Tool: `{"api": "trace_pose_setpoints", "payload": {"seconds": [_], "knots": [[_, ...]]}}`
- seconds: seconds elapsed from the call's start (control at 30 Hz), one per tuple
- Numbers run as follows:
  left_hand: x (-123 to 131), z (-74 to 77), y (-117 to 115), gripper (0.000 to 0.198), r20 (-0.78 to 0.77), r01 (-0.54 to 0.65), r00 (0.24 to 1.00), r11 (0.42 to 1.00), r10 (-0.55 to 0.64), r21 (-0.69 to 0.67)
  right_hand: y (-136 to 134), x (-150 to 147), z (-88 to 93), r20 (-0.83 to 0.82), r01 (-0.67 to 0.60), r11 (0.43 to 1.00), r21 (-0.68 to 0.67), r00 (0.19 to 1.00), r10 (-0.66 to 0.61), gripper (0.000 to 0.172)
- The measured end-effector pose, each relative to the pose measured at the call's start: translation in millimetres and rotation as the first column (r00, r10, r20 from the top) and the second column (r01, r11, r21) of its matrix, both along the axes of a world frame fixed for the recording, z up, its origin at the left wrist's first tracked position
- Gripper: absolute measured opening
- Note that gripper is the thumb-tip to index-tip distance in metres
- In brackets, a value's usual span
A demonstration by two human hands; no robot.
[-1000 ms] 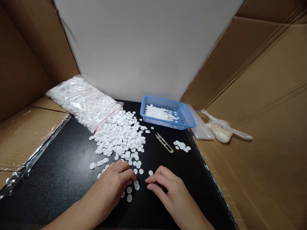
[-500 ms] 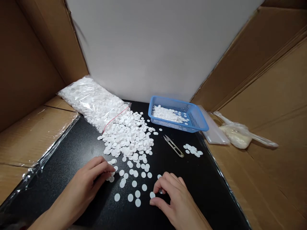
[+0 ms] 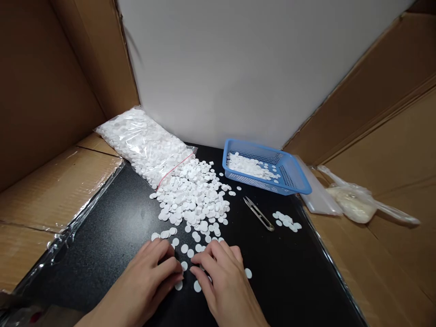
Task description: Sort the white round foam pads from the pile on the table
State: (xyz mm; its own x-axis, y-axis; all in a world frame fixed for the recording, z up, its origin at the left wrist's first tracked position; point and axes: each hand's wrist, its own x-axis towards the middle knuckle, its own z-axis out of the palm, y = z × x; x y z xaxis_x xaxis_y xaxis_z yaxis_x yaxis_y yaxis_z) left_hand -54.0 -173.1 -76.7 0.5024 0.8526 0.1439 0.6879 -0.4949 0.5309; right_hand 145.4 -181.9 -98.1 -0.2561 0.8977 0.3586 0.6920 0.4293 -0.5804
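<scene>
A heap of small white discs (image 3: 192, 197) spills over the black table (image 3: 112, 231) from an open clear bag (image 3: 145, 145) full of the same discs. My left hand (image 3: 151, 277) and my right hand (image 3: 221, 277) lie side by side at the near edge of the heap. Their fingers are stretched out, curved, with the tips resting on loose discs (image 3: 189, 252). Neither hand visibly holds anything.
A blue mesh basket (image 3: 293, 175) with white discs stands at the back right. Thread snips (image 3: 259, 213) and a small cluster of discs (image 3: 288, 221) lie in front of it. Cardboard walls close in both sides; a clear bag (image 3: 354, 202) lies on the right cardboard.
My hands, apart half a second ago, have come together in the middle over the loose discs. The view has shifted a little to the left.
</scene>
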Motion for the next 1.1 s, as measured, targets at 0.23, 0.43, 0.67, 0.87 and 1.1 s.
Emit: {"api": "trace_pose_setpoints", "payload": {"seconds": [0.23, 0.43, 0.67, 0.87, 1.1], "knots": [[-18.7, 6.2, 5.7, 0.019, 0.067, -0.042, 0.997, 0.998, 0.039, 0.047, -12.7, 5.4, 15.8, 0.228, -0.037, 0.999, 0.012, 0.973, 0.034, 0.014], [0.1, 7.3, 22.7, 0.016, -0.078, 0.015, 0.997, 0.993, -0.006, 0.119, 2.6, 4.4, 17.7, 0.108, 0.005, 1.0, -0.006, 0.994, -0.004, 0.019], [12.5, 1.1, 26.6, 0.008, -0.202, 0.123, 0.976, 0.966, -0.076, 0.228, 3.7, 2.2, 7.7, 0.061, -0.044, 0.999, 0.021, 0.997, 0.042, 0.015], [4.5, 8.2, 27.4, 0.017, -0.116, 0.086, 0.992, 0.961, -0.057, 0.263, 1.8, 10.4, 11.4, -0.006, -0.017, 0.999, -0.031, 1.0, 0.017, 0.022], [10.4, 16.4, 21.9, 0.026, -0.133, 0.141, 0.987, 0.875, -0.089, 0.462, 5.7, 7.4, 9.4, -0.033, 0.027, 0.999, 0.03, 0.999, -0.026, 0.022]]}}
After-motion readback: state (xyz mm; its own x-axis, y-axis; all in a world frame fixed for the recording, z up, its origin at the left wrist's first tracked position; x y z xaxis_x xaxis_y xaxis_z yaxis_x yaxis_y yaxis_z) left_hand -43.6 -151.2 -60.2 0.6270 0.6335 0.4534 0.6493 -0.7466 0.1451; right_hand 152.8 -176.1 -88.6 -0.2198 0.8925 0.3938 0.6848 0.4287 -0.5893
